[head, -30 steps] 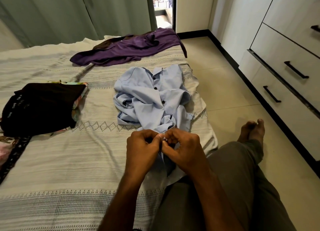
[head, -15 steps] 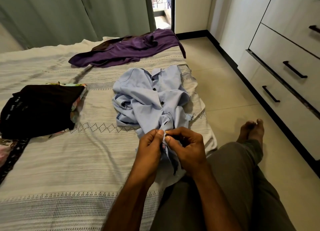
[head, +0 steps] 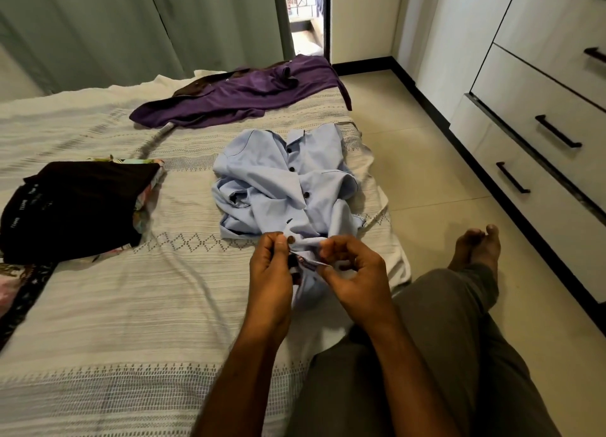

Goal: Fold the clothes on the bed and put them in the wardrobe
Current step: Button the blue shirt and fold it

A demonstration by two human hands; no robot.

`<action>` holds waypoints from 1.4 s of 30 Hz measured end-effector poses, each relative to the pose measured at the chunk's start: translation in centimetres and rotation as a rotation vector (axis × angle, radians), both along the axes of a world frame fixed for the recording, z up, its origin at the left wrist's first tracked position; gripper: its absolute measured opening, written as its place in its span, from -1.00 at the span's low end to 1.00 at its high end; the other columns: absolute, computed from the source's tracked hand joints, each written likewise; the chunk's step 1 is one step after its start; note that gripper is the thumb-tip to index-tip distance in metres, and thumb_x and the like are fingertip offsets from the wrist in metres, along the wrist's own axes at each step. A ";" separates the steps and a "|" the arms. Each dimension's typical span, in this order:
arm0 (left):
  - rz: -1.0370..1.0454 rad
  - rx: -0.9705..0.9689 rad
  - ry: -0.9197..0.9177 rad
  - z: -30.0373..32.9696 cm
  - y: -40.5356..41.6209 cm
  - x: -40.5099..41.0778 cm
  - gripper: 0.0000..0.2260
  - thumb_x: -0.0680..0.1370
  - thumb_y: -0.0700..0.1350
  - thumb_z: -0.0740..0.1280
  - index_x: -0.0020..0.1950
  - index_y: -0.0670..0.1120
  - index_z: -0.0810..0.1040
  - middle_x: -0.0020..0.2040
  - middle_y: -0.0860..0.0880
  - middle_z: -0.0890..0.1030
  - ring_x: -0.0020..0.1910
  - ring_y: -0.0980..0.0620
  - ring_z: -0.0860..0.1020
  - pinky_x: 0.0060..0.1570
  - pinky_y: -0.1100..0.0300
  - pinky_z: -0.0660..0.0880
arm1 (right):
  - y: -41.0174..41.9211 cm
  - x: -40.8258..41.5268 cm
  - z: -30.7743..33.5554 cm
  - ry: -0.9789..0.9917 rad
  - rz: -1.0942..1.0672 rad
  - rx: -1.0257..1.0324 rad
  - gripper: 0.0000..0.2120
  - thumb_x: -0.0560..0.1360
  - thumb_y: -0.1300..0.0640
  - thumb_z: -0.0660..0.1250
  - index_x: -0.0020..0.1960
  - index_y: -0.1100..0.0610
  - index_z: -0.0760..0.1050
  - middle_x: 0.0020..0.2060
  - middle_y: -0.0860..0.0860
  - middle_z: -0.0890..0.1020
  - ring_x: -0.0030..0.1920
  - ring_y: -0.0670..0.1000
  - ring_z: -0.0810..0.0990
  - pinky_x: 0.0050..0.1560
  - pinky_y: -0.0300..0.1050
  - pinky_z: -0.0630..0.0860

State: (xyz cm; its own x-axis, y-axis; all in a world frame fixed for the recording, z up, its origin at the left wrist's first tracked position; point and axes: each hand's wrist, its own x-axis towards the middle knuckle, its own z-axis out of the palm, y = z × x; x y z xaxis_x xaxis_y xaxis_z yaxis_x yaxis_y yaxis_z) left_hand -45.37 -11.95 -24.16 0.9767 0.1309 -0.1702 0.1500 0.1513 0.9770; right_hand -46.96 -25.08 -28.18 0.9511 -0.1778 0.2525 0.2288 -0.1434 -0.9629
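Both hands are pinching the near hem of the blue shirt (head: 282,187): the left hand (head: 270,272) at a button, the right hand (head: 354,272) on the facing edge. Beyond the shirt, a purple garment (head: 242,98) is lying unfolded; left of it, a dark folded pile (head: 75,203) is waiting. Nothing appears to have reached the wardrobe (head: 541,108) right of it.
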 end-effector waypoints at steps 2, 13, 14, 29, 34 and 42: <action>0.001 0.030 -0.024 0.0 0.7 0.3 -0.76 0.71 -0.02 0.17 0.01 -0.16 0.49 0.01 -0.33 0.58 -0.07 -0.14 0.57 -0.09 -0.08 0.48 | -0.3 0.1 -0.4 0.022 -0.054 -0.032 -0.82 0.46 0.29 0.51 0.02 0.11 0.66 -0.11 -0.11 0.71 -0.05 -0.10 0.69 -0.06 -0.22 0.60; -0.220 0.139 -0.031 -0.6 1.8 -0.8 -0.71 0.52 -0.36 0.42 0.17 -0.09 0.51 -0.18 0.03 0.69 -0.16 0.12 0.67 -0.25 0.34 0.53 | -0.5 -0.2 0.5 0.054 -0.267 0.068 -0.91 0.53 0.18 0.45 -0.12 0.18 0.67 -0.33 -0.03 0.66 -0.31 -0.07 0.61 -0.28 -0.31 0.51; -0.221 0.118 -0.040 -0.9 2.0 -0.6 -0.71 0.53 -0.36 0.41 0.17 -0.09 0.51 -0.18 0.03 0.67 -0.19 0.12 0.65 -0.28 0.35 0.51 | -0.6 -0.2 0.4 0.035 -0.281 0.046 -0.88 0.53 0.18 0.46 -0.16 0.20 0.66 -0.37 -0.03 0.64 -0.35 -0.06 0.57 -0.32 -0.31 0.48; -0.695 0.366 -0.045 -3.4 4.5 3.3 -0.81 0.41 -0.12 0.57 -0.05 -0.13 0.65 -0.18 -0.17 0.68 -0.13 -0.15 0.68 -0.04 -0.01 0.61 | 0.5 4.9 -1.0 0.462 -0.137 -0.577 -0.76 0.30 0.09 0.34 -0.05 -0.08 0.62 -0.06 -0.01 0.67 0.00 0.14 0.64 0.00 0.01 0.58; -0.050 0.749 -0.395 -2.0 2.6 8.1 -0.56 0.40 0.14 0.55 0.16 0.01 0.53 0.08 -0.03 0.56 0.06 0.02 0.55 0.00 0.08 0.49 | 0.8 2.5 0.0 0.317 0.046 -0.641 -0.70 0.31 -0.04 0.26 -0.54 0.00 0.30 -0.51 -0.20 0.51 -0.40 -0.14 0.45 -0.03 -0.04 0.27; -0.471 1.192 -0.196 -5.4 2.4 7.8 -0.70 0.43 -0.12 0.37 0.15 0.02 0.49 0.01 -0.06 0.61 -0.02 -0.16 0.59 -0.09 0.09 0.46 | -0.4 3.7 -0.8 0.152 -0.423 -0.661 -0.83 0.47 0.13 0.39 0.01 -0.10 0.59 0.01 -0.10 0.61 0.02 0.05 0.60 0.02 0.01 0.25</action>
